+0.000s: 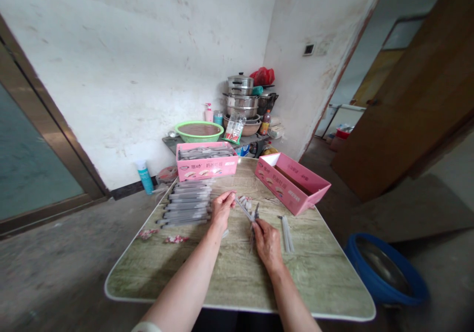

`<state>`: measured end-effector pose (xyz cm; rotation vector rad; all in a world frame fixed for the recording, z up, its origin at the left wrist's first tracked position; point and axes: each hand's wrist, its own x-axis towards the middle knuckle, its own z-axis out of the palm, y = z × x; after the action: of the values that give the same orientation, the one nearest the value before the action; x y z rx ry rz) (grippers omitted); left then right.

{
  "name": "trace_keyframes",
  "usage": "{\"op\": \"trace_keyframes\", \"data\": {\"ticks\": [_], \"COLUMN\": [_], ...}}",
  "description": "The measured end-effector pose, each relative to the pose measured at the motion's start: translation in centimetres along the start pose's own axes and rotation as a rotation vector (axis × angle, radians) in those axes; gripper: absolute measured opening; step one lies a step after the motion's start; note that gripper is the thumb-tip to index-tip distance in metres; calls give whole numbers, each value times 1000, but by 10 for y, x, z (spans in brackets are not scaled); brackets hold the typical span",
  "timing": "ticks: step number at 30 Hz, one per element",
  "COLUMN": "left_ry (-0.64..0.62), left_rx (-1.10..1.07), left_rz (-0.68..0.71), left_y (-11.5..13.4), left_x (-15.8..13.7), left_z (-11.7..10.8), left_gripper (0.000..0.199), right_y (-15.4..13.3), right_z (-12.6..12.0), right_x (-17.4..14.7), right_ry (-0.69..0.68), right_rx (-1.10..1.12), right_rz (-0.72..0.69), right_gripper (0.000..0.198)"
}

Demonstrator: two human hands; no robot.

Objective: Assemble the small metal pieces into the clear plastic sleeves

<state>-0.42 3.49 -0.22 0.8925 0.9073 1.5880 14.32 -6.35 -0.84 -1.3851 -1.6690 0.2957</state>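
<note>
My right hand (267, 243) is closed on a pale, see-through pen barrel (244, 208), which slants up toward my left hand (223, 207). The left fingertips are pinched together by the barrel's upper end; whatever they hold is too small to make out. Small dark pen parts (256, 212) lie behind and under the right fingers, partly hidden. Left of my left hand, many grey pens (188, 203) with dark ends lie side by side in a stack. Several clear barrels (287, 234) rest to the right of my right hand.
A pink box (207, 168) full of pens stands at the table's back left. Another pink box (292, 181) sits angled at the right edge. Behind the table (237, 282) are a green basin (199, 137) and stacked pots (242, 102). A blue tub (388, 272) stands at right.
</note>
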Motion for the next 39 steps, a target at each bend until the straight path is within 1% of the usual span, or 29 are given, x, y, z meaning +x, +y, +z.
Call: {"op": "trace_keyframes", "data": {"ticks": [2, 5, 9, 13, 17, 20, 23, 25, 30, 32, 36, 38, 39], "left_ry": [16, 23, -33, -43, -49, -110, -154, -131, 16, 34, 22, 41, 64], "left_rx": [-2, 7, 11, -33, -50, -49, -40, -39, -39, -50, -69, -32, 25], "left_rz": [21, 37, 12, -5, 21, 10, -25, -8, 57, 67, 114, 178, 230], "left_y": [-2, -3, -4, -5, -3, 0, 2, 4, 10, 12, 21, 33, 40], "left_x": [-1, -2, -1, -1, -5, -9, -9, -6, 2, 3, 5, 9, 12], "left_z": [2, 4, 5, 3, 4, 7, 8, 7, -7, -11, -14, -16, -19], "left_gripper": [43, 41, 42, 44, 46, 54, 57, 57, 60, 61, 59, 56, 52], "right_y": [-3, -7, -6, -3, -5, -6, -7, -8, -7, -4, 0, 1, 2], "right_z": [0, -3, -6, -4, 0, 1, 1, -1, -2, -1, 2, 2, 2], "right_x": [1, 2, 3, 3, 3, 3, 3, 3, 1, 0, 0, 0, 0], "right_ry": [-10, -40, -66, -86, -58, -27, -11, 12, 98, 107, 116, 121, 122], "right_rx": [45, 173, 362, 406, 356, 270, 175, 124, 28, -3, -29, -41, -48], "right_rz": [32, 113, 223, 257, 206, 153, 109, 97, 98, 83, 42, 33, 30], "right_gripper": [40, 43, 42, 41, 38, 37, 37, 38, 40, 40, 41, 41, 41]}}
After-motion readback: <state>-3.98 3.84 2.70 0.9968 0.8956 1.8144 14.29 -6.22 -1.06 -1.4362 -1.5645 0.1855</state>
